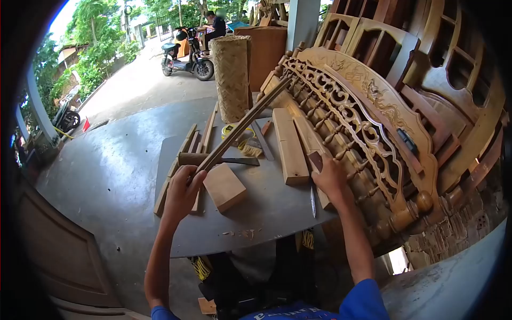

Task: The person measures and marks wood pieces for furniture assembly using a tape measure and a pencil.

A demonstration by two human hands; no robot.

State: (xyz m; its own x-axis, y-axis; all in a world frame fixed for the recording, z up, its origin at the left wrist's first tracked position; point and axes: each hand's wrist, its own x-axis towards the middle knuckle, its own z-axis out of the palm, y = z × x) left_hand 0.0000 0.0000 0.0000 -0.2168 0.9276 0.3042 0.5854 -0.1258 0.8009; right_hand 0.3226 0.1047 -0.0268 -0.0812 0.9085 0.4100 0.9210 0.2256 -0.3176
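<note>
— Head view: what's the left hand (183,186) gripping?
— A long thin wooden strip (247,124), slanting up over the grey desk (256,213) toward the carved wooden headboard (352,117).
— And the right hand (330,178)?
— Closed on a small wooden piece (316,159) against the headboard's spindles. A pale wooden block (224,186) sits just beside the left hand.

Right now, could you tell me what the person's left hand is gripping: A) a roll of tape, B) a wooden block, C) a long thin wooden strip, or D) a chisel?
C: the left hand is closed around the lower end of a long thin wooden strip that slants up toward the carved headboard, while the wooden block lies untouched on the table beside it.
</note>
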